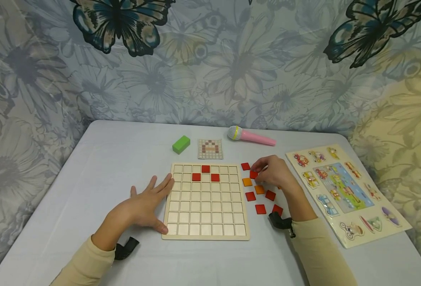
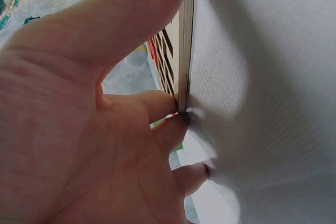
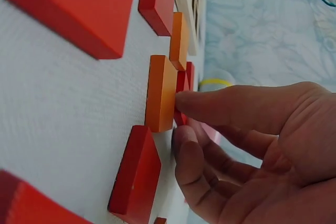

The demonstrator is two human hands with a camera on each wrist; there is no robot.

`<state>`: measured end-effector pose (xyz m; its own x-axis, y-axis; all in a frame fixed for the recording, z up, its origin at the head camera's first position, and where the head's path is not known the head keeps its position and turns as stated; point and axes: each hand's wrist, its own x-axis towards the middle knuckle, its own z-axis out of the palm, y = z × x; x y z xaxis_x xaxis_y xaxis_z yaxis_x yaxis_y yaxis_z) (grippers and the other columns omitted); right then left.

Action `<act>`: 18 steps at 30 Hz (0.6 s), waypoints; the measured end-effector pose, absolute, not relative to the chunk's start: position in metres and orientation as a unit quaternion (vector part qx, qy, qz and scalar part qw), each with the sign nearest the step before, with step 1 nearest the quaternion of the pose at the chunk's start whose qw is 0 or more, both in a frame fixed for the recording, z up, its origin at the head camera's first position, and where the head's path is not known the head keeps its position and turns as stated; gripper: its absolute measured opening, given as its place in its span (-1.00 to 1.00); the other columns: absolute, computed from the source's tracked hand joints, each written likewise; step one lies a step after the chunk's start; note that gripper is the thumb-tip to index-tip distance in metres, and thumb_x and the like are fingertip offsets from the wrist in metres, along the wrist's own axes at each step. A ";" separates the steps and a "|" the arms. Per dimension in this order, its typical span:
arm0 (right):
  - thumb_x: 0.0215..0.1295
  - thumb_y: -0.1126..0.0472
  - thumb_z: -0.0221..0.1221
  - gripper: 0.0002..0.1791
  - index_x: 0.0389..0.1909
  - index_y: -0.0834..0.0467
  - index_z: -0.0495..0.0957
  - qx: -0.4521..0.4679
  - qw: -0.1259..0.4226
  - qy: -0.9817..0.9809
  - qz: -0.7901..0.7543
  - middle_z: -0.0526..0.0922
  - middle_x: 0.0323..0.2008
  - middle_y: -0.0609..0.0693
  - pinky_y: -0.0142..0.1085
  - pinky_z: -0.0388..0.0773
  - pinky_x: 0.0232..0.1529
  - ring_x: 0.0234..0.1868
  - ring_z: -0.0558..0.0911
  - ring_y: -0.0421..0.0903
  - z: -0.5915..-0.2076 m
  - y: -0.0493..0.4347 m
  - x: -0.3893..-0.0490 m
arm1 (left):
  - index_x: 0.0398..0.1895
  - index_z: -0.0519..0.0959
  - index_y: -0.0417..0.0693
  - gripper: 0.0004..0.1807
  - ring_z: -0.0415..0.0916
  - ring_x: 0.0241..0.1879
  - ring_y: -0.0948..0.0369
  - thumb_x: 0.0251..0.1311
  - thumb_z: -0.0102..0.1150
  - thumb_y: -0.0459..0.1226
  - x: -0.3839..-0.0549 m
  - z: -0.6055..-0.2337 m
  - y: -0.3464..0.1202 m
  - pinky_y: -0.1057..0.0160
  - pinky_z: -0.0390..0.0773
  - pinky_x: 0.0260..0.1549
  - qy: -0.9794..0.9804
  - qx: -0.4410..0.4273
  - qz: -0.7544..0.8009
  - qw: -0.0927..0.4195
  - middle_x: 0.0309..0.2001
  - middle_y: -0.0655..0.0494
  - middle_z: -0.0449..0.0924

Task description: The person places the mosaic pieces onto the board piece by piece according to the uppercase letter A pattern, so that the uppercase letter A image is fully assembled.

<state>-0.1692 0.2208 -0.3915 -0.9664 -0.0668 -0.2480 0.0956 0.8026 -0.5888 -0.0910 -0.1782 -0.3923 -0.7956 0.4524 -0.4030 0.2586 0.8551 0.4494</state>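
A pale wooden grid board (image 1: 206,237) lies on the table with three red tiles in its upper cells; one is the top red tile (image 1: 205,169). My left hand (image 1: 142,206) is spread out, thumb and fingertips touching the board's left edge. To the right of the board, my right hand (image 1: 272,172) pinches a red square tile (image 1: 253,174) between thumb and fingers, low among the loose tiles. In the right wrist view the pinched red tile (image 3: 181,81) is partly hidden behind an orange tile (image 3: 160,94) and the thumb.
Loose tiles, several red and two orange, lie around a red tile (image 1: 260,209). Behind the board are a green block (image 1: 181,144), a small pattern card (image 1: 210,149) and a pink toy microphone (image 1: 253,137). A vehicle puzzle board (image 1: 346,194) lies at the right.
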 end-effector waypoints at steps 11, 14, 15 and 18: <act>0.09 0.41 0.35 -0.74 -0.16 0.20 0.76 0.011 0.122 0.944 -0.306 0.62 -0.25 0.12 -0.26 0.53 -0.33 -0.24 0.55 0.04 -0.392 0.217 -0.168 | 0.73 -0.14 0.03 0.57 -0.45 0.67 -0.25 -0.33 0.74 0.07 -0.091 -0.392 -0.178 -0.76 -0.36 0.22 0.929 0.191 0.188 0.257 0.73 0.12 -0.38; 0.10 0.40 0.36 -0.73 -0.14 0.21 0.76 0.008 0.120 0.945 -0.303 0.63 -0.25 0.13 -0.26 0.53 -0.34 -0.24 0.56 0.04 -0.391 0.217 -0.168 | 0.73 -0.14 0.03 0.57 -0.45 0.67 -0.25 -0.32 0.74 0.07 -0.091 -0.392 -0.178 -0.76 -0.36 0.22 0.929 0.191 0.187 0.256 0.73 0.12 -0.38; 0.11 0.39 0.36 -0.73 -0.13 0.21 0.76 0.009 0.119 0.946 -0.301 0.64 -0.25 0.13 -0.27 0.53 -0.35 -0.24 0.57 0.04 -0.391 0.217 -0.167 | 0.73 -0.14 0.03 0.57 -0.45 0.67 -0.25 -0.32 0.74 0.07 -0.091 -0.392 -0.178 -0.76 -0.36 0.22 0.929 0.191 0.187 0.256 0.73 0.12 -0.38; 0.14 0.35 0.36 -0.71 -0.08 0.19 0.75 0.016 0.123 0.948 -0.293 0.66 -0.21 0.14 -0.26 0.54 -0.42 -0.21 0.58 0.05 -0.388 0.217 -0.166 | 0.73 -0.13 0.02 0.57 -0.44 0.67 -0.26 -0.32 0.74 0.07 -0.091 -0.392 -0.178 -0.76 -0.36 0.22 0.929 0.191 0.186 0.256 0.73 0.11 -0.37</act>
